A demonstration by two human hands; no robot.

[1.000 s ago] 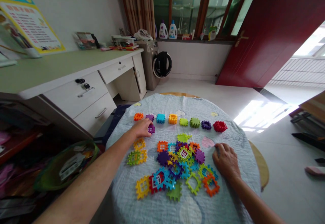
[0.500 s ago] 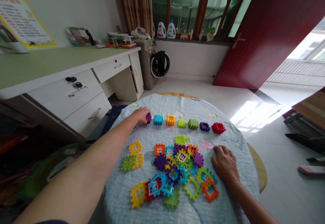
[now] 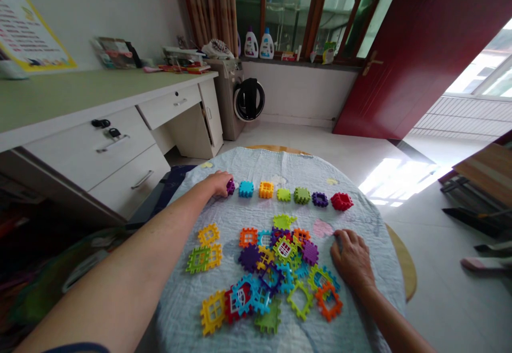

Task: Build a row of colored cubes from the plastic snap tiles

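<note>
At the left end of a row of small stacks, my left hand (image 3: 220,183) is closed around a purple building block (image 3: 231,186). To its right along the row stand a blue stack (image 3: 246,189), a yellow one (image 3: 266,190), lime and green ones (image 3: 302,195), a dark purple one (image 3: 320,199) and a red one (image 3: 341,201). My right hand (image 3: 352,255) rests on the cloth with its fingers loosely curled, holding nothing that shows. Beside it lies a loose pile of interlocking plastic panels, among them an orange frame (image 3: 328,301) and a purple panel (image 3: 310,252).
A pale blue cloth (image 3: 256,163) covers the round table. Yellow and green panels (image 3: 199,258) lie under my left forearm's right side. A desk with drawers (image 3: 120,123) stands left, a washing machine (image 3: 232,97) behind, and a red door (image 3: 384,75) at right.
The view has shifted slightly, so everything sits a little farther left. My left hand stays on the purple block, and my right hand keeps its place on the cloth.
</note>
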